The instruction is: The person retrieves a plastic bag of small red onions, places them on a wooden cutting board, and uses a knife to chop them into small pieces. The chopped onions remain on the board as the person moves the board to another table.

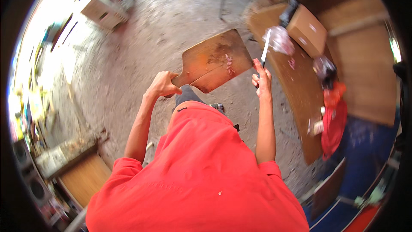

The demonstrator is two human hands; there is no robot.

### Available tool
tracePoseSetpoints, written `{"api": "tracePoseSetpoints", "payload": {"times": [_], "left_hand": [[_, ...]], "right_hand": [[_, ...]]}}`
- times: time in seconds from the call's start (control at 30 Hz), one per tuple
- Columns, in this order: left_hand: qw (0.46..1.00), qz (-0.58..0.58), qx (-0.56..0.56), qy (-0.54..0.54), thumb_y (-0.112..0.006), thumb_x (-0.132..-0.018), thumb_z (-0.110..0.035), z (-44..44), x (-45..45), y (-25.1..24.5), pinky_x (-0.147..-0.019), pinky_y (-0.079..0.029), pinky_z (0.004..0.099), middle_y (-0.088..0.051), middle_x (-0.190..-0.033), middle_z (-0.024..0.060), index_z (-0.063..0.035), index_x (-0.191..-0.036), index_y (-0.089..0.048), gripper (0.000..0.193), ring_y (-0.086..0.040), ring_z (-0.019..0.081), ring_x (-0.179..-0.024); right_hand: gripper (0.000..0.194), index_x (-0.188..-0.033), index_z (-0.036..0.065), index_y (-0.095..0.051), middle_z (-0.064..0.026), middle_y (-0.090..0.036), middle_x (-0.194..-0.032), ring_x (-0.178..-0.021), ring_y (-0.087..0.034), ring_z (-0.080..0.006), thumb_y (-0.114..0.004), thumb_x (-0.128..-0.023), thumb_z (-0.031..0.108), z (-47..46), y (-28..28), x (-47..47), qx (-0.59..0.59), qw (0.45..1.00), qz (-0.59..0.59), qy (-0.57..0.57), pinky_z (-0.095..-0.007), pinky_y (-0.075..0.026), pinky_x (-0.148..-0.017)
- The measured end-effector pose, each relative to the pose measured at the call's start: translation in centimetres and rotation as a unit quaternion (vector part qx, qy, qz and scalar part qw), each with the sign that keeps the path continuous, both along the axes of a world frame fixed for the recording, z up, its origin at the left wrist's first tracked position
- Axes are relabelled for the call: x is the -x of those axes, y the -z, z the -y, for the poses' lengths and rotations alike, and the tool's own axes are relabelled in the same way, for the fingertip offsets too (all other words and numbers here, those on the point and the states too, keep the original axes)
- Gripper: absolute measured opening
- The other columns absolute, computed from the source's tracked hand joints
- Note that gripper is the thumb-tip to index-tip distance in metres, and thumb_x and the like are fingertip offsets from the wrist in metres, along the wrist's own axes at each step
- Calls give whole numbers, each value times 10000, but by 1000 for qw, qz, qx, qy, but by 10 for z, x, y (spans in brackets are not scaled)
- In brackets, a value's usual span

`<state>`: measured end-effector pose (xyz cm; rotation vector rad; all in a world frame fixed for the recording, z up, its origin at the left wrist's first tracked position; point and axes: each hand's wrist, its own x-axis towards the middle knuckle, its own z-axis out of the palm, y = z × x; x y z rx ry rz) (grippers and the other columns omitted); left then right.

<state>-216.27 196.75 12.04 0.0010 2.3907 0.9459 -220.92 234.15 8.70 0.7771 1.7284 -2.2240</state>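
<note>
My left hand (164, 84) grips the handle of a wooden cutting board (209, 54), held out in front of my body above the floor. Dark stains mark the board, and a line like a crack or seam runs along it. Small pinkish scraps (229, 64) cling near its right side. In my right hand (264, 80) is a knife (266, 48) with a dark handle, its blade pointing up and away from me. The right fingertips are close to the board's right corner; whether they touch it I cannot tell.
On the right, a long brown table (289, 93) carries a cardboard box (307, 30), a clear plastic bag (280, 40), more pinkish scraps (291, 63) and a red bag (334, 129). A whitish cabinet-like box (104, 8) stands at the upper left on the rough floor (119, 58).
</note>
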Motion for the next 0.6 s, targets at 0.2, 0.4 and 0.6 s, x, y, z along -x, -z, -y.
{"api": "tracePoseSetpoints", "payload": {"times": [0.2,0.4,0.6], "left_hand": [[986,92,-14,-140,-771,-554,-212,130,-70,-31,-557,-461,350,-592,-598,74,0,-828,-687,356,-556,152,-553],[954,96,-132,-252,-843,-594,-200,252,-137,-32,-631,-450,317,-643,-718,47,-5,-932,-706,413,-568,127,-680],[809,8,-310,-499,-855,-647,-102,312,-196,-38,-781,-469,249,-690,-855,4,-40,-1052,-700,437,-628,103,-823]], "right_hand": [[376,-1142,17,-617,99,-450,-641,-412,-303,1,-774,-856,206,154,4,50,8,979,45,-197,-202,-234,-369],[280,-1098,11,-618,65,-549,-721,-408,-305,-1,-737,-891,158,303,-6,68,81,940,27,-330,-204,-247,-371],[279,-1118,12,-615,53,-544,-720,-414,-314,-12,-724,-899,146,432,-22,84,92,909,34,-406,-211,-262,-380]]}}
